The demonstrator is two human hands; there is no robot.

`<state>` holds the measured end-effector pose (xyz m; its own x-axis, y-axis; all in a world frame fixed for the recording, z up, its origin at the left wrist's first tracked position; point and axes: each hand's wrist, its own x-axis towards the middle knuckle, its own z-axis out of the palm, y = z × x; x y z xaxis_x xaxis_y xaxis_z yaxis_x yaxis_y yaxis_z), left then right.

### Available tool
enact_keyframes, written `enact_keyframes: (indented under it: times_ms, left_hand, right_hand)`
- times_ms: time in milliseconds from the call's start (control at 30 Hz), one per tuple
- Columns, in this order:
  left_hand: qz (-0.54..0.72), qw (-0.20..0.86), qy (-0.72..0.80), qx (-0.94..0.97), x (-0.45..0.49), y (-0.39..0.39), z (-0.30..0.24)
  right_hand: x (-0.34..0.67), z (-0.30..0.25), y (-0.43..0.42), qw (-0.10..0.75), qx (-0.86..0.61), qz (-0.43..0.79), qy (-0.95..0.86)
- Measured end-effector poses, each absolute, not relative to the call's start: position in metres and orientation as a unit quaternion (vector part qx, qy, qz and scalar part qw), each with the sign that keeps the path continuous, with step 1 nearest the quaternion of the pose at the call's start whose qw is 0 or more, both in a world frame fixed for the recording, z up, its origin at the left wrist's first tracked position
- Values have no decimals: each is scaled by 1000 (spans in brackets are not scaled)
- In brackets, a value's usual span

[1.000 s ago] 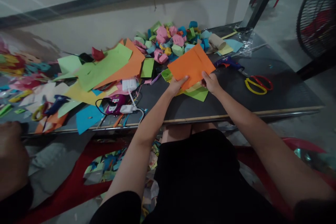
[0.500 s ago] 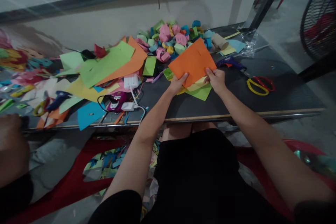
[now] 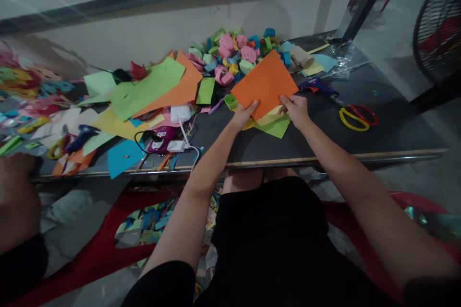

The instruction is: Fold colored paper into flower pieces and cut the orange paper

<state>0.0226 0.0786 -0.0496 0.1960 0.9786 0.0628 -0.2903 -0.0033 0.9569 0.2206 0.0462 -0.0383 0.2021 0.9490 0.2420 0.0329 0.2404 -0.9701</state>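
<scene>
Both of my hands hold a sheet of orange paper (image 3: 265, 85) tilted above the dark table. My left hand (image 3: 243, 116) pinches its lower left corner, thumb on top. At the right corner, my right hand (image 3: 296, 108) grips the edge between thumb and fingers. Beneath the orange sheet lie yellow paper (image 3: 271, 116) and green paper (image 3: 275, 127), partly covered. A small green folded paper piece (image 3: 231, 101) rests beside my left hand. Behind the sheet is a heap of folded paper pieces (image 3: 226, 48) in pink, green, blue and yellow.
Scissors (image 3: 355, 118) and a blue glue gun (image 3: 320, 86) lie to the right. On the left are a purple power strip (image 3: 163, 139) with white plugs, green sheets (image 3: 147, 87) and a blue sheet (image 3: 124, 157). A co-worker's arm (image 3: 18, 196) is at far left; a fan (image 3: 437, 29) stands right.
My right thumb and fingers have shifted slightly left along the orange paper's edge. The sheet looks flatter, and its far corner is slightly higher. My left hand keeps its place.
</scene>
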Motion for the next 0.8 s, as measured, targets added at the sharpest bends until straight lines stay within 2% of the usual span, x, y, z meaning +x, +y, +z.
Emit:
enact_keyframes:
  times_ms: [200,433,667,800]
  left_hand:
    - [529,576,378,495,21,84,-52]
    - [530,604,375,463,22,82,-47]
    - [591,465,453,479,18,89,-41]
    - [590,476,444,477,15,90,-40]
  right_hand:
    - [219,-38,45,606,-478,378,-511]
    - [219,-38,45,610,-481,374,-506]
    - [216,-44,47,565,-497,394,-527]
    - [216,-43,47,574,-483,408,-520]
